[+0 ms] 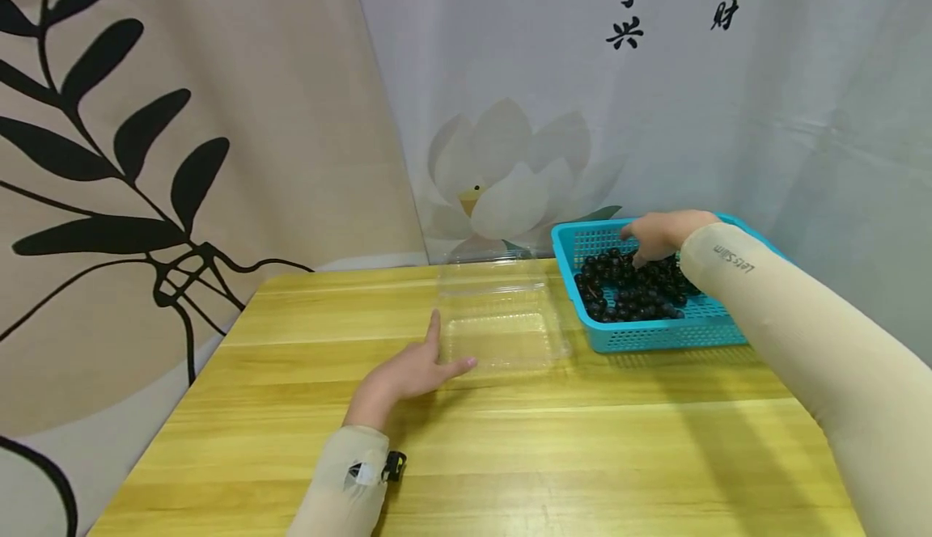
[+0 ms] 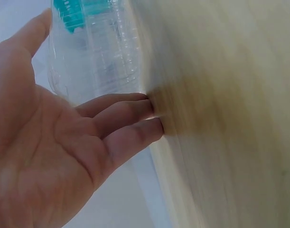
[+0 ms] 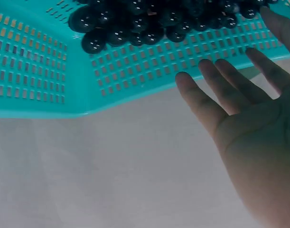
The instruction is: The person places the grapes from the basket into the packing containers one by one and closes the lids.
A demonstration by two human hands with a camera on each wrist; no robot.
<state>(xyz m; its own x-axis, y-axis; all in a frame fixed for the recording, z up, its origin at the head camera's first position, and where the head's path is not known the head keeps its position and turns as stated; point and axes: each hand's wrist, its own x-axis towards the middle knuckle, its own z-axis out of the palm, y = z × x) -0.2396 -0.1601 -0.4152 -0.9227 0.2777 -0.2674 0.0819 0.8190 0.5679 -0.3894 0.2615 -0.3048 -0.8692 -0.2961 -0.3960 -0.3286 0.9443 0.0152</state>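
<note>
A clear plastic clamshell box (image 1: 502, 343) lies with its lid up on the wooden table. My left hand (image 1: 411, 371) is at the box's left front corner, thumb and index finger spread. In the left wrist view the other fingers (image 2: 130, 133) of that hand reach down to the tabletop, and the palm holds nothing. Over the blue plastic basket (image 1: 670, 336) is my right hand (image 1: 662, 234), above a heap of black grapes (image 1: 633, 286). Its fingers (image 3: 225, 85) extend loosely in the right wrist view, with the thumb close to the grapes.
The basket stands at the table's back right, to the right of the box. Behind the wooden table (image 1: 291, 432) hangs a pale printed curtain (image 1: 291, 100) with leaves, a lotus and black characters. My right forearm crosses above the basket's right front side.
</note>
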